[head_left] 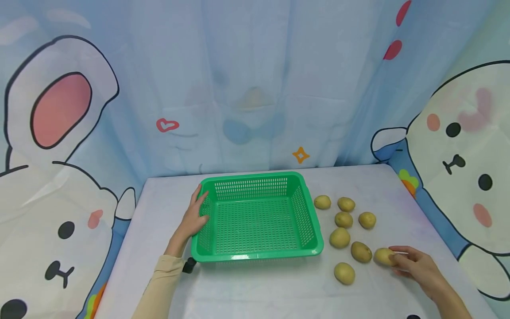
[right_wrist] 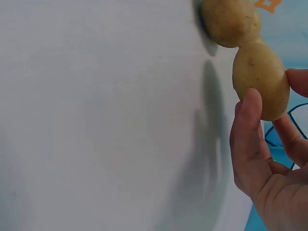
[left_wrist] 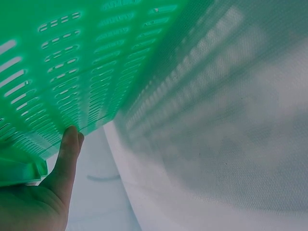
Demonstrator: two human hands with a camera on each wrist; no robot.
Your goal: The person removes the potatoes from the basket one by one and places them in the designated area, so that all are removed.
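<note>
A green plastic basket (head_left: 256, 255) with slotted walls stands at the middle of the table, with nothing inside it. My left hand (head_left: 195, 217) grips its left rim, fingers and thumb reaching over the edge; in the left wrist view, part of that hand (left_wrist: 60, 178) lies along the outer wall (left_wrist: 91, 62). At the right, my right hand (head_left: 416, 266) pinches a yellow potato (head_left: 383, 257) between thumb and fingers. The right wrist view shows this held potato (right_wrist: 262, 79) close to another potato (right_wrist: 228, 21).
Several loose potatoes lie between the basket and my right hand, among them one in the front (head_left: 344, 273) and one near the basket's back corner (head_left: 322, 202). A white cloth covers the table (head_left: 255, 297). Behind it hangs a blue printed curtain (head_left: 247, 66).
</note>
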